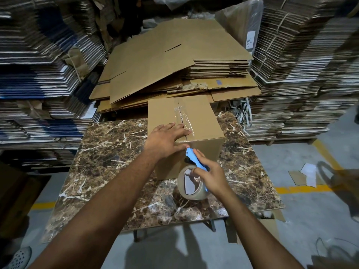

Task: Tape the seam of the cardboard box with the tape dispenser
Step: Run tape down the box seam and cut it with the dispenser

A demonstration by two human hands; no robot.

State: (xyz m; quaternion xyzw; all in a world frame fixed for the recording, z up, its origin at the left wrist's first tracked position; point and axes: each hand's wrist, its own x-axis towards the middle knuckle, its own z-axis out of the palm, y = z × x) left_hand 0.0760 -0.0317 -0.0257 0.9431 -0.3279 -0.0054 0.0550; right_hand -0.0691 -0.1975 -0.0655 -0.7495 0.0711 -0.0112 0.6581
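Note:
A brown cardboard box [202, 121] stands on a marble-patterned table [108, 162]. Clear tape [182, 117] runs along its top seam, wrinkled, and folds over the near edge. My left hand [167, 138] lies flat on the box top at the near edge, fingers spread, fingertips on the tape. My right hand [209, 173] grips a blue tape dispenser [194, 160] with a roll of tape [191, 183], held against the box's near face just below the top edge.
Flattened cardboard sheets [174, 61] are piled behind the table. Tall stacks of bundled flat cartons [303, 74] rise on the right, with more stacked flat cartons [38, 74] on the left. Paper scraps [308, 175] lie on the grey floor with its yellow line [303, 189].

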